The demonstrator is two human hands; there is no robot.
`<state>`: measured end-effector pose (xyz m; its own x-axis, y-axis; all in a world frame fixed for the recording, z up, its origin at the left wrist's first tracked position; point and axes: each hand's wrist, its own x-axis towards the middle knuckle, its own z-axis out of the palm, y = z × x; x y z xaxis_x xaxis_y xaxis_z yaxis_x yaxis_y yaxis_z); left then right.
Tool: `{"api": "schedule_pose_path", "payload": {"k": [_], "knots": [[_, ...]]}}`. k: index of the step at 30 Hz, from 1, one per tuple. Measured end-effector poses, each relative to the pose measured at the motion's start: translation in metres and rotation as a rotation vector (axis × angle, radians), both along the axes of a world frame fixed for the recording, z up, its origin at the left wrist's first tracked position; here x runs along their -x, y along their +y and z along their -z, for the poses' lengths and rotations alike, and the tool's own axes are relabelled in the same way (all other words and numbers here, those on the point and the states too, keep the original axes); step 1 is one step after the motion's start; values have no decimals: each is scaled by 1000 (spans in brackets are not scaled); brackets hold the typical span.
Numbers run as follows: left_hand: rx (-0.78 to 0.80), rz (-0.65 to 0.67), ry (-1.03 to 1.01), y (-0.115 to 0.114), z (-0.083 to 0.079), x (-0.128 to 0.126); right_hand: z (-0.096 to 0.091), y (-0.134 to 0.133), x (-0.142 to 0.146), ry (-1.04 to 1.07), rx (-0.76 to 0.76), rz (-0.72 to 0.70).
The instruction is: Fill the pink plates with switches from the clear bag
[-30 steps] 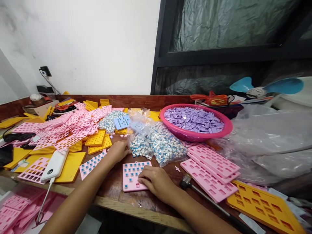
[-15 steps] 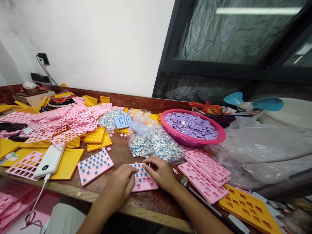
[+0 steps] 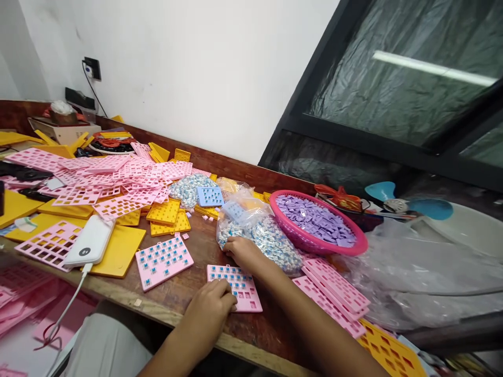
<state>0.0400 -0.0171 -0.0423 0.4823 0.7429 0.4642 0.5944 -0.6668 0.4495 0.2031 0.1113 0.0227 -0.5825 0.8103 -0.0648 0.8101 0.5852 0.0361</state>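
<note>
A pink keyboard plate [image 3: 251, 301] lies at the front of the table, its upper rows filled with blue key switches and several square holes bare at the lower right. Across its lower left part my left hand [image 3: 212, 309] rests with curled fingers, gripping it. My right hand [image 3: 241, 250] is just beyond the plate, at the left side of a clear plastic bag [image 3: 271, 238] of blue-and-white switches. Its fingers are closed together, and whatever is between them is hidden. Another pink plate [image 3: 164, 262], set with blue switches, lies to the left.
Behind the bag's right side stands a pink basket [image 3: 363, 246] of purple pieces. Stacked pink plates [image 3: 338, 288] lie right of my forearm. On the left are a white power bank [image 3: 91, 238], yellow plates [image 3: 121, 251] and heaped pink frames [image 3: 113, 178]. A blue plate [image 3: 210, 196] sits on loose switches.
My right hand has left the pink plate and moved up to the bag of switches. My left hand has shifted further over the plate's lower left. The camera view has tilted.
</note>
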Motion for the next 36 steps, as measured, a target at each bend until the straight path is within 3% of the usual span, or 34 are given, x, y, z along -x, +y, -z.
{"api": "schedule_pose_path", "payload": {"k": [13, 18, 20, 23, 27, 31, 36], "knots": [[-66, -46, 209, -9, -7, -6, 11, 2, -9, 49, -11, 97], [92, -4, 54, -9, -9, 0, 9, -2, -9, 104, 2, 90], [203, 6, -74, -9, -12, 3, 3, -9, -13, 162, 7, 72], [313, -8, -206, -7, -18, 5, -7, -28, -26, 408, 41, 3], [376, -61, -207, -4, -24, 2, -13, -62, -49, 706, 127, -47], [393, -52, -145, -2, -26, 2, -3, -90, -63, 800, 238, 26], [364, -1, -137, -3, -24, 6, 19, -104, -61, 782, 190, 29]]}}
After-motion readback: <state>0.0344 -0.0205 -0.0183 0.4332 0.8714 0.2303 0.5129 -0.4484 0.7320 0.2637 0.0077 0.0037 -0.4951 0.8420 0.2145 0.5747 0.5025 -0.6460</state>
